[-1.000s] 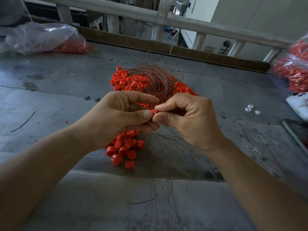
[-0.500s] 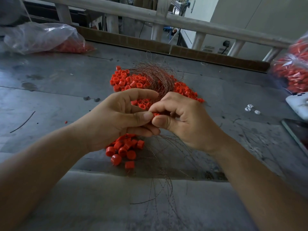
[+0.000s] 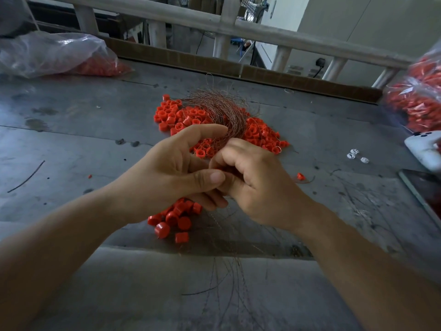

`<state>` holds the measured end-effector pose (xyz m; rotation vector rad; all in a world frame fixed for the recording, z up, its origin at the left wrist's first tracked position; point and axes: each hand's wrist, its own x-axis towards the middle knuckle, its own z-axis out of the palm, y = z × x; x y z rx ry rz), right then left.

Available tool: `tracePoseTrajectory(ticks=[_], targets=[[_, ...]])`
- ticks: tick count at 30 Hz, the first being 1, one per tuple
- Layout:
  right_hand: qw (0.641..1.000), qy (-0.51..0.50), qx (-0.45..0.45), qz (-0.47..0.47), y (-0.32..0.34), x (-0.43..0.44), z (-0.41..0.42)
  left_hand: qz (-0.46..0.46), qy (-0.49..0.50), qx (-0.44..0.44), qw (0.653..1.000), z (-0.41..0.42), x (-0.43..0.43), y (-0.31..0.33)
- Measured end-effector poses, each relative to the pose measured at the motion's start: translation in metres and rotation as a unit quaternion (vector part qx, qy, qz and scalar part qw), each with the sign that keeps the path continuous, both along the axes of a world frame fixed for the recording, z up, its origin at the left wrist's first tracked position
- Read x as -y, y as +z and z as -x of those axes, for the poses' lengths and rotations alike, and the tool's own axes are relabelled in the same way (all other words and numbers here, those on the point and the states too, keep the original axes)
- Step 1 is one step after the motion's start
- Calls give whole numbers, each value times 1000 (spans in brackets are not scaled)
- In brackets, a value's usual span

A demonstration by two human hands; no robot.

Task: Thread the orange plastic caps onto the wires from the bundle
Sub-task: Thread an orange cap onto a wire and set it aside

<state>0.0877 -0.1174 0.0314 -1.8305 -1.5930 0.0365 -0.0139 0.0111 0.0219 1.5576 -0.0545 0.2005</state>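
Note:
A pile of loose orange caps (image 3: pixel 181 118) lies in the middle of the grey table, with a curved bundle of thin copper wires (image 3: pixel 222 111) on top of it. My left hand (image 3: pixel 171 170) and my right hand (image 3: pixel 257 180) meet just in front of the pile. The left thumb presses against the right fingers, and its index finger arches over the bundle's near end. My right hand's fingers are curled tight around the wires there. A cluster of caps strung on wires (image 3: pixel 176 218) hangs under my left hand. Wire tails (image 3: pixel 229 271) trail toward me.
A clear bag of orange caps (image 3: pixel 55 56) lies at the far left and another bag (image 3: pixel 420 96) at the far right. A white phone (image 3: pixel 424 146), a dark tablet (image 3: pixel 422 189), small white bits (image 3: pixel 355 155) and one stray cap (image 3: pixel 300 176) sit on the right. A wooden railing (image 3: pixel 214 22) runs behind.
The cap pinched between my fingertips is no longer visible. My right hand has moved forward to the bundle's end, and my left index finger has lifted over it.

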Motion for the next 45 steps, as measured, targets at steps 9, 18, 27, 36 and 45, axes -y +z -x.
tracePoseTrajectory(ticks=[9, 18, 27, 36, 45], targets=[[998, 7, -67, -7, 1, 2, -3, 44, 4, -10, 999, 0, -2, 2], [968, 23, -249, -30, 6, 2, -4, 157, 21, 30, 987, 0, -12, 12], [957, 26, -288, -19, 13, 7, -10, 188, 24, 70, 979, 3, -20, 14], [988, -25, -141, 59, 19, 15, -27, 3, 159, 16, 987, 4, -28, 17], [997, -42, -14, 57, 18, 14, -28, -103, 224, -57, 967, 1, -32, 16]])
